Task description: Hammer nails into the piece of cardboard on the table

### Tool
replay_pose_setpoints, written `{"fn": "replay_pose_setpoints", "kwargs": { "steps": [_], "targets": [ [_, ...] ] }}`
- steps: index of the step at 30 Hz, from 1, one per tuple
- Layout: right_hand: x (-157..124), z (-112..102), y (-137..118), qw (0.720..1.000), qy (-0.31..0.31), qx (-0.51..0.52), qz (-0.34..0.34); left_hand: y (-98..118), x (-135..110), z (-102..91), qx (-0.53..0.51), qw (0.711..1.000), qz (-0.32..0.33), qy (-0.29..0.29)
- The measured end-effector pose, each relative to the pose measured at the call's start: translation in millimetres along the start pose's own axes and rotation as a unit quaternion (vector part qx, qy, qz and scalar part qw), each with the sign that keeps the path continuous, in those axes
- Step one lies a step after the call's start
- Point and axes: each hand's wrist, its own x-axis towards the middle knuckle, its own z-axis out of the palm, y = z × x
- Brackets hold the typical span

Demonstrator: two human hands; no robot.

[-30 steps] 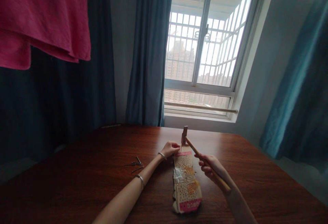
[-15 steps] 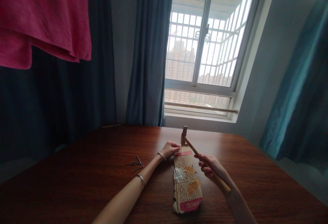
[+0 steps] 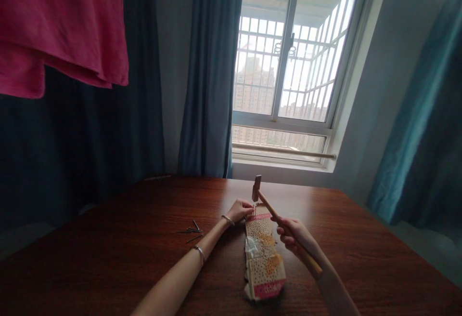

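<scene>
My right hand [image 3: 289, 233] is wrapped round the wooden handle of a hammer [image 3: 271, 209]. The hammer's head hangs just above the far end of a worn block [image 3: 260, 251], which is full of small holes and has pink bands and patches of tape. At that far end my left hand [image 3: 241, 210] pinches a thin nail [image 3: 255, 209] that stands upright on the block. The fingertips partly hide the nail. Two bracelets circle my left wrist and forearm. Several loose nails [image 3: 194, 230] lie on the table left of that arm.
The brown wooden table [image 3: 119, 258] reaches to a wall with a barred window [image 3: 285, 75]. Blue curtains [image 3: 212, 75] hang at both sides, and a pink cloth [image 3: 68, 27] hangs at the upper left.
The hammer and my right hand have shifted slightly to the left, with the head a touch higher. My left hand and the block stay nearly in place.
</scene>
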Motion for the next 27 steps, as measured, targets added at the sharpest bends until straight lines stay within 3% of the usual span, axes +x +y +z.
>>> {"fn": "replay_pose_setpoints", "kwargs": {
  "steps": [6,17,27],
  "targets": [
    [2.2,2.1,1.3,0.999,0.012,-0.022,0.029,3.3,-1.8,-0.7,0.012,1.000,0.014,-0.003],
    [0.9,2.6,0.0,1.000,0.005,-0.025,0.016,4.4,-0.9,-0.2,0.039,0.997,0.065,-0.014],
    [1.4,4.3,2.3,1.000,0.012,-0.024,0.015,-1.5,0.5,1.9,0.039,0.997,0.061,-0.010]
  ]
}}
